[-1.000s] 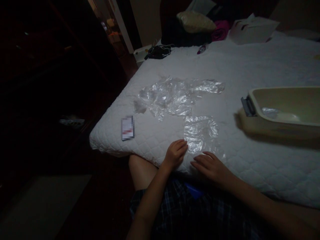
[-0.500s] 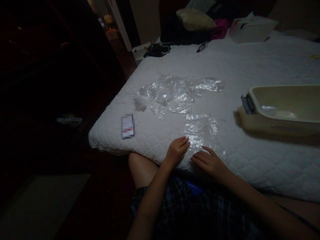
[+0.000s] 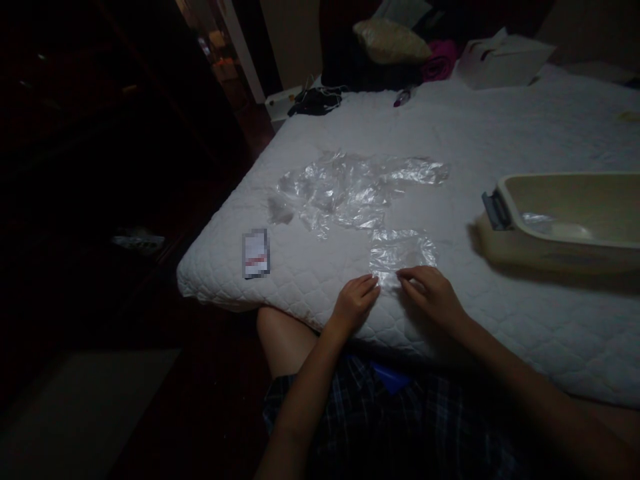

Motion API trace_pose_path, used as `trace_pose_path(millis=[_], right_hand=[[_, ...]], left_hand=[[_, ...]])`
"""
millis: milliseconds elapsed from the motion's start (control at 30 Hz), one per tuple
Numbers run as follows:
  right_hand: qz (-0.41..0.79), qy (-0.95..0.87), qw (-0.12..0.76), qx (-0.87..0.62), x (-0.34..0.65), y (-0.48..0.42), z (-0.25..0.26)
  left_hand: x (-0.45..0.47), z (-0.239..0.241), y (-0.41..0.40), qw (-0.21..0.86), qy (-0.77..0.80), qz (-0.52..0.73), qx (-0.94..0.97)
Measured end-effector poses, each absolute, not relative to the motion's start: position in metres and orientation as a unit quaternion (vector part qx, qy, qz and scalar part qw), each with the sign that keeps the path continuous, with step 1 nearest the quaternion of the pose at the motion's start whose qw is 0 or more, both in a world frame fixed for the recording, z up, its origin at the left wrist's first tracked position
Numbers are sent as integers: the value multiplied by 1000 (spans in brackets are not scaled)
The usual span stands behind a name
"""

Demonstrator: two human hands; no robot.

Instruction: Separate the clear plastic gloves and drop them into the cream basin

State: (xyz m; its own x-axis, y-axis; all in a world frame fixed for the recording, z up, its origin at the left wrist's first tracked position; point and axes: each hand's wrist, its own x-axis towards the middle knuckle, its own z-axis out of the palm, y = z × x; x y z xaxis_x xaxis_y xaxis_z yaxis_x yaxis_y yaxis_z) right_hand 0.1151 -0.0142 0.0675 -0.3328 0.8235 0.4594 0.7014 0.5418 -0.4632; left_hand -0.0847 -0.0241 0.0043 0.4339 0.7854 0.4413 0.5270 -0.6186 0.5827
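Note:
A clear plastic bag [image 3: 403,252] lies flat on the white quilted bed [image 3: 500,133] near its front edge. My left hand [image 3: 354,303] rests with curled fingers at the bag's near left corner. My right hand [image 3: 434,293] has its fingertips pinched on the bag's near edge, which is folded away from me. A pile of several more crumpled clear bags [image 3: 350,187] lies just beyond.
A beige plastic tub [image 3: 565,250] with a grey handle sits on the bed at the right, something clear inside. A small card [image 3: 255,253] lies at the left corner. Pillows, dark clothes and a white paper bag [image 3: 505,60] are at the far end. Dark floor lies left.
My right hand has moved forward and folded the bag's near edge away from me; the bag now looks shorter. My left hand has stayed at the corner.

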Motion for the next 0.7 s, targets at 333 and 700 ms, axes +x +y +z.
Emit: trace_pose_path(millis=[333, 700], right_hand=[[79, -806, 228, -540, 114, 10, 56], [15, -831, 198, -520, 120, 19, 46]], left_hand=[[-83, 2, -22, -3, 363, 364, 858], [-82, 4, -22, -66, 342, 341, 873]])
